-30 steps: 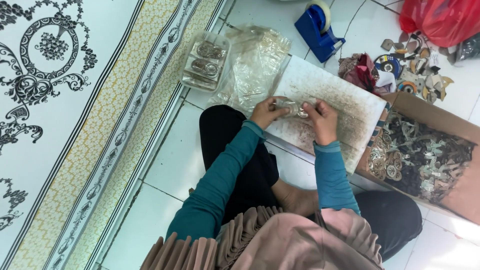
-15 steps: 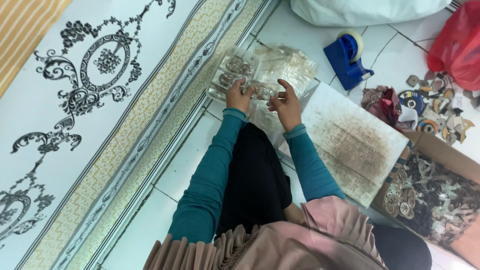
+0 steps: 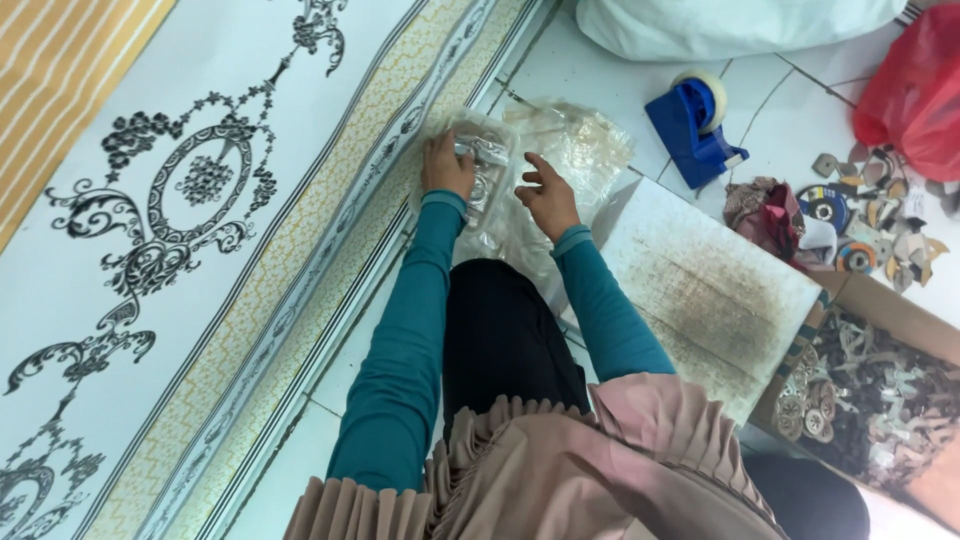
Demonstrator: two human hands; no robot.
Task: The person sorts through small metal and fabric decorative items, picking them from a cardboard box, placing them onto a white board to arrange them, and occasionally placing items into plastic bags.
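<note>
My left hand (image 3: 447, 166) rests on a clear plastic packet of small metal pieces (image 3: 482, 160) lying on the tiled floor by the edge of the patterned mat, and its fingers hold the packet's near end. My right hand (image 3: 546, 196) hovers just right of that packet with fingers spread, over a heap of clear plastic bags (image 3: 578, 150). Both arms are in teal sleeves, stretched forward over my black-clad knee.
A stained white board (image 3: 712, 290) lies to the right of my knee. Beyond it stand a blue tape dispenser (image 3: 694, 122), a red plastic bag (image 3: 918, 88), scattered small parts (image 3: 862, 222) and a cardboard box of metal pieces (image 3: 880, 400). A patterned mat (image 3: 190, 220) covers the left.
Both hands left the white board and reached forward and left to the plastic packets. The left hand has come down on a packet; the right hand has spread apart beside it.
</note>
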